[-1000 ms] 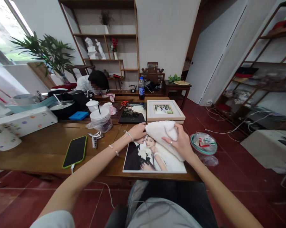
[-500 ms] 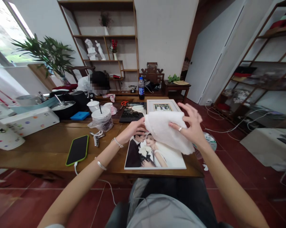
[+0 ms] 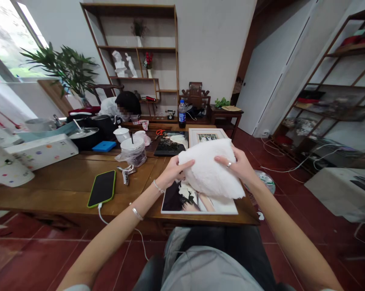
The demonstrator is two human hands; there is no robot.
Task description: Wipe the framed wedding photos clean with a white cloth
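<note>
Left hand (image 3: pixel 172 172) above photo print's (image 3: pixel 197 203) left side: thumb over white cloth (image 3: pixel 208 167), fingers tucked under, grip closed. Cloth spans photo print's far part, long axis left-right, right end slanting toward me. Right hand (image 3: pixel 242 165), photo print's right side: pinching cloth's edge.

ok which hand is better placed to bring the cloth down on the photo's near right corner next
Probably the right hand: it grips the white cloth by its right side and sits nearer that corner of the photo. The left hand holds the cloth's left side, farther away.
</note>
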